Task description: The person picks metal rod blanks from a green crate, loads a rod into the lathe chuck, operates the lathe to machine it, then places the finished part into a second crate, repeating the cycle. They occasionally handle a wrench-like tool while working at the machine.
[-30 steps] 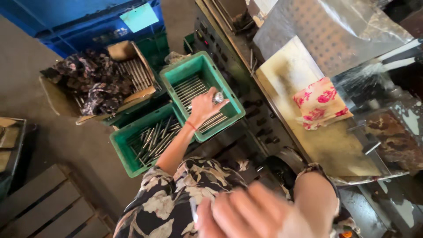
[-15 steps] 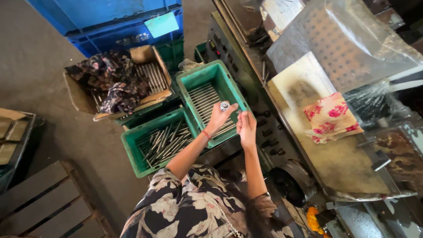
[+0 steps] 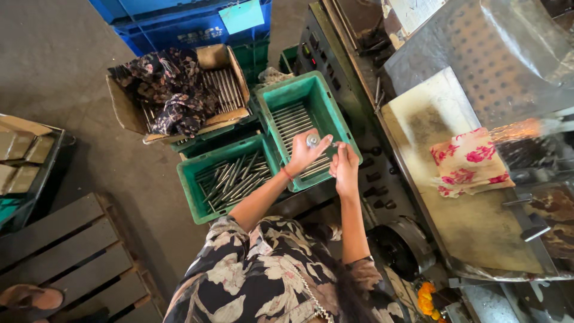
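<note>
Steel is what both hands are busy with, seen from the head camera looking straight down. The left hand (image 3: 305,154) has its grip clenched around a short metal piece (image 3: 313,140), whose round shiny end pokes up out of the fist toward the camera, so its long axis seems to run roughly up and down through the palm. The right hand (image 3: 345,166) sits just beside the left one, fingers curled in and pinching something small at the top; whether that is a second bit of metal or just the fingertips meeting, I cannot tell.

Take the upper green crate (image 3: 287,98) as the landmark. Both hands hover over its near end, above the rows of rods (image 3: 293,119) laid flat inside, which run across the crate. The held piece is nearer the left hand than anything else; the right hand is close enough to reach it from the side.

Left of and below that crate sits a lower green crate (image 3: 194,194) with rods heaped loosely at a slant. Beyond it, further left and up, a cardboard box (image 3: 122,104) holds more rods under a dark flowered cloth (image 3: 167,90). Right of the crate stands a grey machine (image 3: 341,78), and past it a worn table (image 3: 472,221) carrying a pink flowered cloth (image 3: 469,161).
</note>
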Available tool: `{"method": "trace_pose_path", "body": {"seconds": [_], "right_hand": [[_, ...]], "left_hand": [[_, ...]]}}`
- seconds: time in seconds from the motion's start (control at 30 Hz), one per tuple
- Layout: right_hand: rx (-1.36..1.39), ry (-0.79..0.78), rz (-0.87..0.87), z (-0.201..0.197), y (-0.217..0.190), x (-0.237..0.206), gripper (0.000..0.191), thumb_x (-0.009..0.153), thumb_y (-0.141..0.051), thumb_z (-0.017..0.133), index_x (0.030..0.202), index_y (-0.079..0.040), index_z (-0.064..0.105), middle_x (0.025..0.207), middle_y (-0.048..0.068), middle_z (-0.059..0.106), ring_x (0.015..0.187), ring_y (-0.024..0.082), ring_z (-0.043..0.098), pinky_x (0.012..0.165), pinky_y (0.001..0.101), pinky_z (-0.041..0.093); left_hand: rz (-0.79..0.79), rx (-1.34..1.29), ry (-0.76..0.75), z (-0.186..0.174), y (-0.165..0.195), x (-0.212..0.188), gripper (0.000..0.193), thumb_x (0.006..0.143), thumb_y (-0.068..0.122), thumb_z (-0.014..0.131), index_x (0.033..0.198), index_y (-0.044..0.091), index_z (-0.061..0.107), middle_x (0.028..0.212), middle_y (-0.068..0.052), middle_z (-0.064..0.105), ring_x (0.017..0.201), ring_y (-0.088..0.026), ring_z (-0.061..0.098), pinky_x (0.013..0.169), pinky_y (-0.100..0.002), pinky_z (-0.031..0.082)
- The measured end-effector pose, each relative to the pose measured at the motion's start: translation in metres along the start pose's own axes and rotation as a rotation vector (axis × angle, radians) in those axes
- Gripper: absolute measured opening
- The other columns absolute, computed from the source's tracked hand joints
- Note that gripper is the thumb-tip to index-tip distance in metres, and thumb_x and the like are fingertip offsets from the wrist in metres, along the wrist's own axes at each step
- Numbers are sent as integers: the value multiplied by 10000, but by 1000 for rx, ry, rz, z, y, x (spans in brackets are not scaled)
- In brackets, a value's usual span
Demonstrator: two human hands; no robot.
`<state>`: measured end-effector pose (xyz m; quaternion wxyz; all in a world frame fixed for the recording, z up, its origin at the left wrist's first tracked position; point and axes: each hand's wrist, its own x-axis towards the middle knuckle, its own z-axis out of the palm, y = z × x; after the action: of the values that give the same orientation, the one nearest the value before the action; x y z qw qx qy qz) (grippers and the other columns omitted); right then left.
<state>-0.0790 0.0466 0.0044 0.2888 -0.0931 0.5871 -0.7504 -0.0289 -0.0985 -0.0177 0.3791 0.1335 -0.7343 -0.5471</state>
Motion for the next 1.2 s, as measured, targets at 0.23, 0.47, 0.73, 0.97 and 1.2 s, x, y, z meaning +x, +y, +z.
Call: {"method": "trace_pose_path", "body": {"seconds": [0.23, 0.47, 0.73, 0.97, 1.2], "right_hand": [[13, 48, 26, 10, -8, 1, 288, 1084, -308, 526, 1158, -55, 643, 599, -67, 369, 439, 30, 317, 409, 234, 261], [-128, 202, -317, 32, 10, 0, 204, 1018, -178, 677, 1163, -34, 672, 716, -56, 554, 513, 29, 439, 441, 236, 326], [272, 351, -344, -8, 15, 25, 188, 1021, -172, 702, 1131, -20, 688, 635, -34, 500, 452, 50, 418, 403, 234, 302], [310, 548, -592, -70, -21, -4, 154, 1012, -162, 727, 1093, -58, 646, 743, 23, 562, 450, 100, 440, 410, 273, 361], [65, 615, -580, -118, 12, -95, 224, 1071, -161, 746, 1175, 12, 648, 718, 9, 494, 511, 65, 354, 464, 256, 299]], "left_hand": [[-122, -150, 149, 13, 7, -4, 445, 904, 342, 812, 652, 104, 532, 593, 51, 456, 544, -31, 378, 464, -288, 318], [-608, -622, 196, 35, -4, 1, 417, 917, 330, 769, 647, 86, 566, 617, 61, 506, 546, -52, 403, 466, -293, 300], [-377, 152, -361, 51, -32, -11, 476, 1003, 478, 608, 1122, 18, 600, 926, -175, 714, 876, -327, 677, 785, -461, 542], [-282, 667, -607, 58, -68, -35, 427, 967, 398, 584, 1099, 1, 667, 1060, -249, 711, 983, -432, 687, 851, -504, 560], [-104, 284, -343, -57, -93, -52, 284, 960, 309, 537, 1031, 100, 717, 1018, -120, 741, 785, -358, 732, 689, -448, 599]]}}
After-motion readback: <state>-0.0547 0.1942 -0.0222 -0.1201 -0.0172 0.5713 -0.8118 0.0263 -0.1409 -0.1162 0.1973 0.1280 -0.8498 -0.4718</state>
